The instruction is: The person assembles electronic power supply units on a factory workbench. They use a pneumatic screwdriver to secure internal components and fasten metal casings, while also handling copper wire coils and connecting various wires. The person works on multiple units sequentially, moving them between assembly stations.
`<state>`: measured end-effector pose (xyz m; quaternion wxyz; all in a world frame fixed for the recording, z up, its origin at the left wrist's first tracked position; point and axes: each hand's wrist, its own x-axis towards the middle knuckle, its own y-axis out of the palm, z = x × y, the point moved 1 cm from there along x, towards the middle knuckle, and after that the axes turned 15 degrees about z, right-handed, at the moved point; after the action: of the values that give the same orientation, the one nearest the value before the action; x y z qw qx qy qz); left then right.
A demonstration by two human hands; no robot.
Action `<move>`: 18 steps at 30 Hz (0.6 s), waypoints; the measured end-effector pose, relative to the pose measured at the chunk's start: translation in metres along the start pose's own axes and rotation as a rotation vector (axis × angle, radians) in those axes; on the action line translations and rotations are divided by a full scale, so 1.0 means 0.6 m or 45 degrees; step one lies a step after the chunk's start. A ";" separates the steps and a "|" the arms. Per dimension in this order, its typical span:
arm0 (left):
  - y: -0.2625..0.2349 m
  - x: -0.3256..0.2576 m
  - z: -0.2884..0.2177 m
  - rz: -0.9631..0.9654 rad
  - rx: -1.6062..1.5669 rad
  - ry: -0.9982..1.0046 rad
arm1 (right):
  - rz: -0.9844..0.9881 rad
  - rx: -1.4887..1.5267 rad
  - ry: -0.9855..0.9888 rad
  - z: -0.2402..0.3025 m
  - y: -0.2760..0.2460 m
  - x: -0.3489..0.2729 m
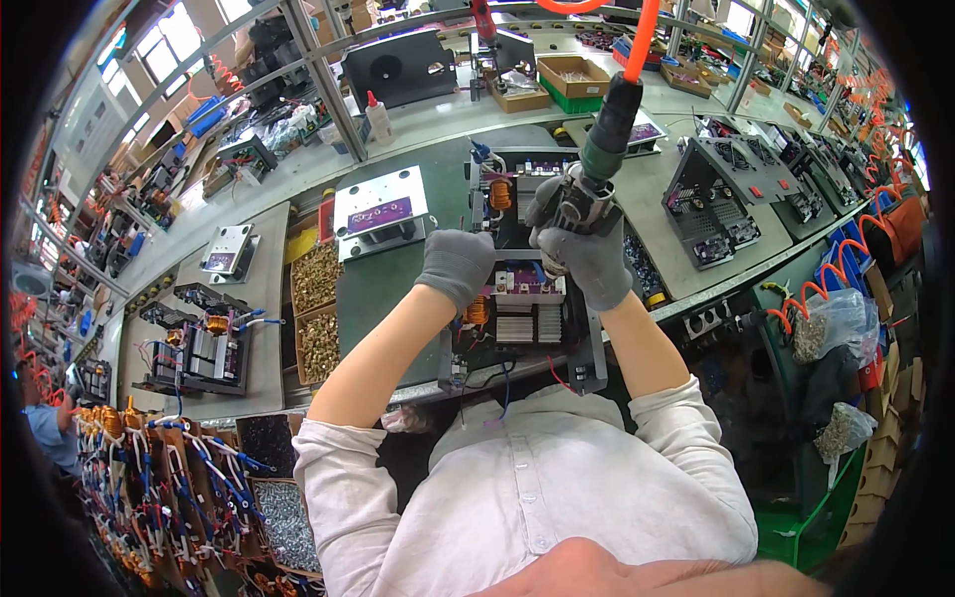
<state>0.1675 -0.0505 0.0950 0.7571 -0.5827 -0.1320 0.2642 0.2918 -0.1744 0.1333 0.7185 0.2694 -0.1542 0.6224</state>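
a: what's taking up the green workbench [398,289] right now?

b: a black power-supply chassis [522,318] is sitting at the near edge, right in front of the person, with a finned heatsink and copper coils showing inside. a second one is lying just behind it.

a: and the hands?

b: the right hand [589,261], gloved in grey, is clamping around a pneumatic screwdriver [595,164], which is pointing down into the chassis. an orange coiled air hose [642,40] is running up from its top. the left hand [456,267], also gloved, is curling closed over the chassis's upper left edge, pressing on it.

a: anything beside them?

b: two trays of brass screws [316,313] are sitting to the left, just beside the mat.

a: what could be going wrong?

b: my guess: the driver is looking tilted, so the bit could be slipping off a screw head and gouging the purple circuit board [527,282]. the hose could also be tugging the tool sideways.
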 end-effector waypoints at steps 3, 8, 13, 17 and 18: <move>-0.030 -0.031 0.000 -0.029 -0.537 0.049 | 0.049 -0.012 0.039 0.003 -0.006 0.002; -0.024 -0.076 0.021 -0.331 -3.042 0.228 | 0.094 0.086 -0.022 0.031 -0.013 0.025; 0.016 -0.123 -0.037 -0.017 -3.695 0.327 | 0.039 0.555 -0.267 0.084 -0.002 -0.006; 0.064 -0.125 -0.093 0.168 -3.725 0.892 | -0.019 0.467 -0.445 0.094 0.009 -0.049; 0.063 -0.123 -0.104 0.186 -3.770 0.810 | -0.003 0.438 -0.502 0.087 0.004 -0.058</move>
<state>0.1289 -0.1349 0.0490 -0.5117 -0.8319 -0.0783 -0.1999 0.2895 -0.2327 0.1567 0.6187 0.5040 -0.1828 0.5742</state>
